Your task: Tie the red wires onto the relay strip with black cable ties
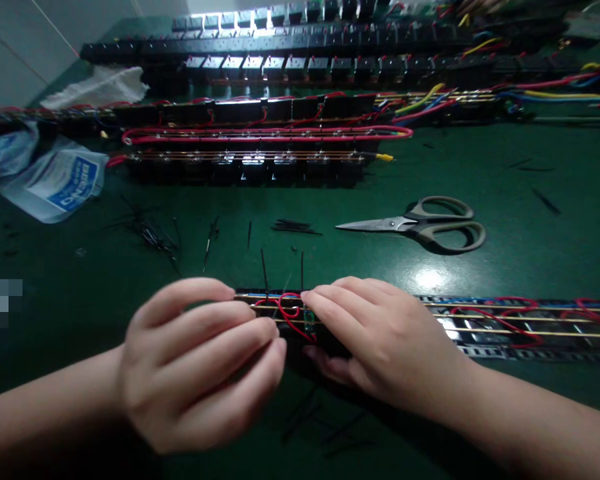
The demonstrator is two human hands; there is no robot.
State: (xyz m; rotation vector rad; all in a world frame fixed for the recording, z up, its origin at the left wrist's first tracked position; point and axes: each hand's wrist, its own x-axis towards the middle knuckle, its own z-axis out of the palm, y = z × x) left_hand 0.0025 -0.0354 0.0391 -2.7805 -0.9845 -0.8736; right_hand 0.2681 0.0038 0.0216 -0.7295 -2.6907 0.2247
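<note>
Across the front of the table lies a long narrow black strip (520, 325) with brass bars and looped red wires, which looks like the wired inside of a power strip. My right hand (380, 333) is wrapped over it, fingers on the far side and thumb on the near side. At the strip's left part my left hand (205, 360) has its fingers bent together, the tips at the bars; what they pinch is hidden. Between the hands, a red wire (291, 313) curls over the bars. Two thin black cable ties (303, 270) stand up from the strip.
Scissors (410, 225) lie beyond the right hand, points leftward. Loose cable ties (293, 227) and black clippings (155, 233) are scattered on the green table (520, 247). Plastic bags (55, 177) lie at left. Wired strips (260, 157) and socket rows (280, 65) fill the back.
</note>
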